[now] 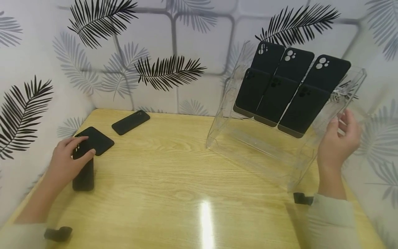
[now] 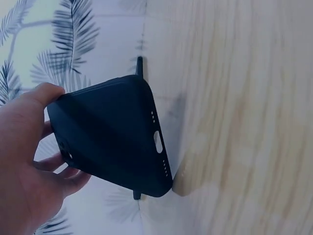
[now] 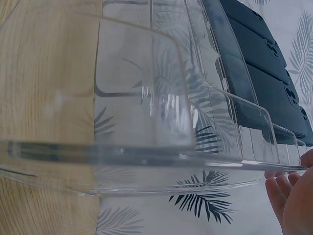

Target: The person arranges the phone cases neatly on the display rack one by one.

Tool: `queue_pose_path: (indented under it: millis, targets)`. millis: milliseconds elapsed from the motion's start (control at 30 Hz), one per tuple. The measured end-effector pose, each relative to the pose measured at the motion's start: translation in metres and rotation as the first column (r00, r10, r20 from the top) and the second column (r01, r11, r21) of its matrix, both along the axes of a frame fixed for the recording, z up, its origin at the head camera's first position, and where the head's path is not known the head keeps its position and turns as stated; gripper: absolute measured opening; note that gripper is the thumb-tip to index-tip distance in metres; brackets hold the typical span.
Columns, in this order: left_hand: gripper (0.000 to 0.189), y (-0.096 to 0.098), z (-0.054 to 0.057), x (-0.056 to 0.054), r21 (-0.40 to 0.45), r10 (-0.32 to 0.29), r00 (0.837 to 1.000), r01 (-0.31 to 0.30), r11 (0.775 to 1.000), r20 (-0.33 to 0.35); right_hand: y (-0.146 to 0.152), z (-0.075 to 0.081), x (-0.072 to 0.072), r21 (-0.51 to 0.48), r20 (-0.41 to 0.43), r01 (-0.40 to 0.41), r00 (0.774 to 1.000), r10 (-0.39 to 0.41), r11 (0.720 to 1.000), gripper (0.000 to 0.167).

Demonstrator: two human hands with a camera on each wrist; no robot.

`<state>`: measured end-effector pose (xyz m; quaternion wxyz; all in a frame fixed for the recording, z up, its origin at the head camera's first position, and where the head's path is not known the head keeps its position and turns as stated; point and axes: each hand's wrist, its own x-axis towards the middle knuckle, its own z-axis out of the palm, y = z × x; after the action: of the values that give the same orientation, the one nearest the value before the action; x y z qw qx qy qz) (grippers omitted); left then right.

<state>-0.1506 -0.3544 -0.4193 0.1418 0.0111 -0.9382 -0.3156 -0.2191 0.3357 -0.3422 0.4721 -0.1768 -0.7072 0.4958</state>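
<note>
In the head view my left hand (image 1: pixel 63 157) grips a black phone case (image 1: pixel 83 174) at the table's left side, thumb on one edge and fingers on the other. Its bottom end, with a port slot and small holes, points toward the tabletop in the left wrist view, where the case (image 2: pixel 110 132) is tilted. My right hand (image 1: pixel 340 141) holds the right side edge of a clear acrylic display stand (image 1: pixel 255 142), thumb and fingers on either side of the panel. Two rows of black phone cases (image 1: pixel 284 100) lean on its tiers.
Another black case (image 1: pixel 101 141) lies flat just behind the held one. A further case (image 1: pixel 130 122) lies near the back edge of the wooden table (image 1: pixel 168 173). Leaf-patterned sheeting (image 1: pixel 199 45) rises behind and at both sides.
</note>
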Motion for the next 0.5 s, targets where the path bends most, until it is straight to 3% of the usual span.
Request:
queue_pose_path:
  millis: [233, 500]
  targets:
    - [0.059, 0.024, 0.005, -0.001, 0.058, -0.035, 0.998, 0.038, 0.998, -0.046, 0.0, 0.0, 0.001, -0.003, 0.0, 0.003, 1.0, -0.003, 1.0, 0.034]
    - [0.055, 0.059, 0.014, -0.007, 0.046, -0.101, 0.989, 0.106, 0.993, -0.105, 0.001, -0.001, -0.001, 0.008, -0.006, 0.007, 1.0, -0.007, 1.0, 0.034]
